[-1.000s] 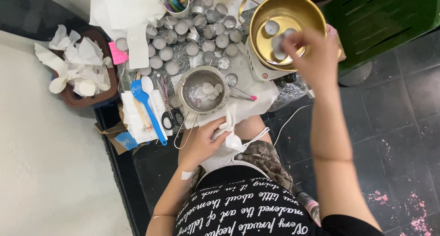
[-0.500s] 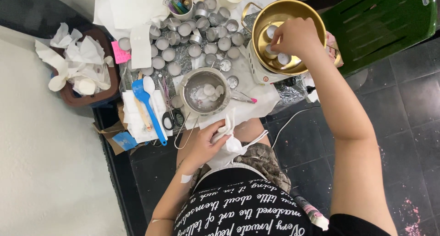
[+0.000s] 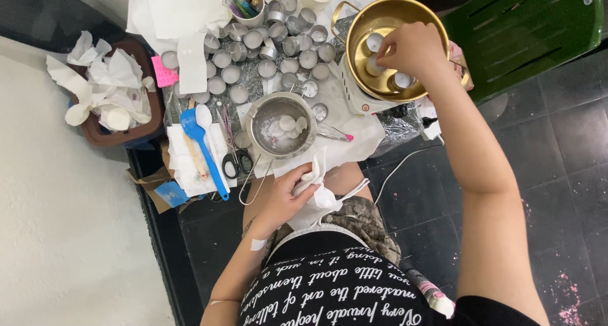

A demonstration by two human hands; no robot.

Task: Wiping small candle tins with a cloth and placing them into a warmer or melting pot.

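Dark floor tiles (image 3: 557, 149) surround a low, crowded table (image 3: 354, 126) covered in foil and white paper, seen from straight above. At its right end sits a gold pot (image 3: 361, 28) on a small white heater (image 3: 354, 95), and the right hand (image 3: 411, 47) reaches into it with fingers pinched narrow around one of the small round tealight cups (image 3: 375, 42) lying in the bottom. From this view I cannot tell if the cup is lifted or just touched. The pot probably stands on the heater so the cups warm through, and it sits within easy reach of that arm.

The left hand (image 3: 285, 202) rests on the lap, closed around a crumpled white cloth (image 3: 320, 190), kept handy as if for wiping.

Just left of the pot is a steel bowl (image 3: 282, 125) holding pale wax discs, with a pair of tweezers (image 3: 332, 133) beside it. Behind the bowl, many empty metal cups (image 3: 253, 47) stand packed in rows, open side up. A blue spatula (image 3: 202, 149), a white spoon (image 3: 206, 120) and black-handled scissors (image 3: 231, 161) lie together on folded paper at the left edge.

Further left, a brown bin (image 3: 149, 133) on the floor overflows with used white tissue. A small pink note (image 3: 163, 78) lies by the cups, a cup of pens (image 3: 244, 3) stands at the back, and a blue-and-brown cardboard scrap (image 3: 164, 190) pokes out under the paper. A green plastic chair (image 3: 525, 28) carries a small sticker at its corner.
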